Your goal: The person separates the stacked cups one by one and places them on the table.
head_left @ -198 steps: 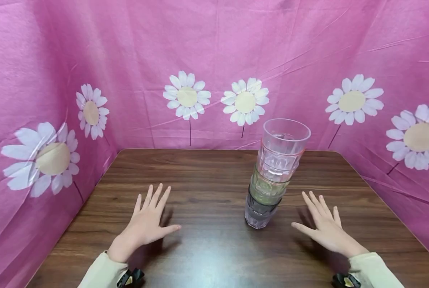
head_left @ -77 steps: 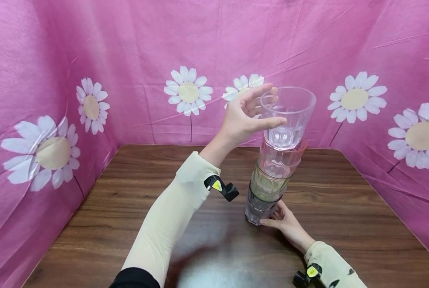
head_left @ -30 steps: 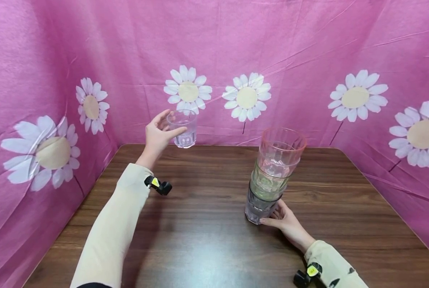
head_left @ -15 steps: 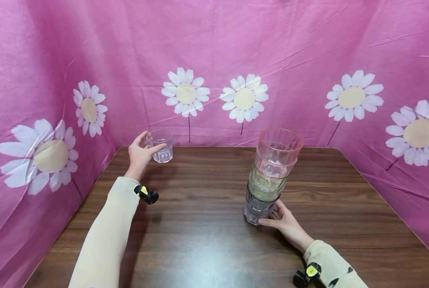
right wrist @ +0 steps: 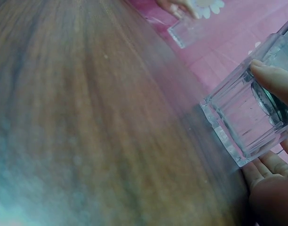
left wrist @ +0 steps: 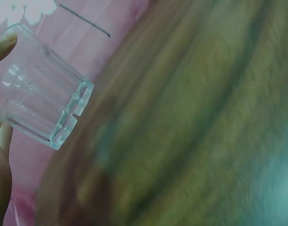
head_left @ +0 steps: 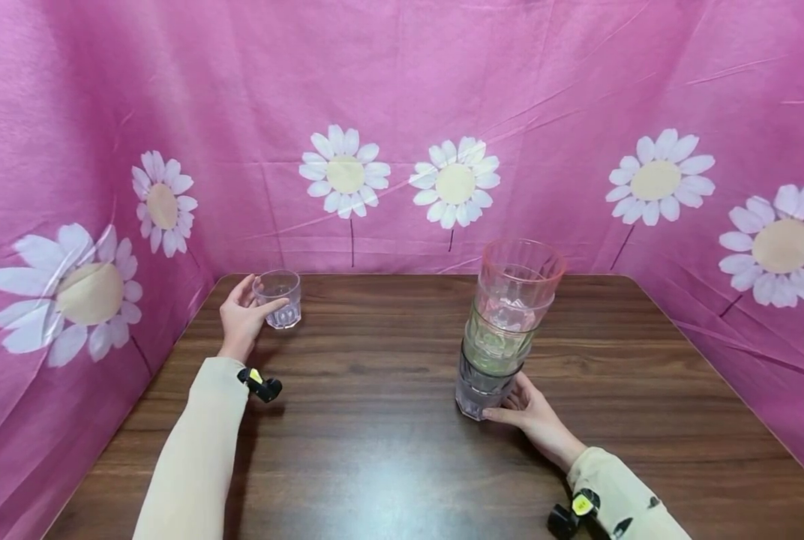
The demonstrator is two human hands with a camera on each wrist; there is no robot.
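The clear glass sits at the far left corner of the table, gripped by the left hand with thumb and fingers curled round it. Well apart, the stack of glasses stands upright near the middle, its bottom glass held by the right hand. Pink flowered cloth surrounds the table.

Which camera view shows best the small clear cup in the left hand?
The left wrist view: the small clear cup looks large there. The head view shows it whole but small; the right wrist view only a blurred corner.
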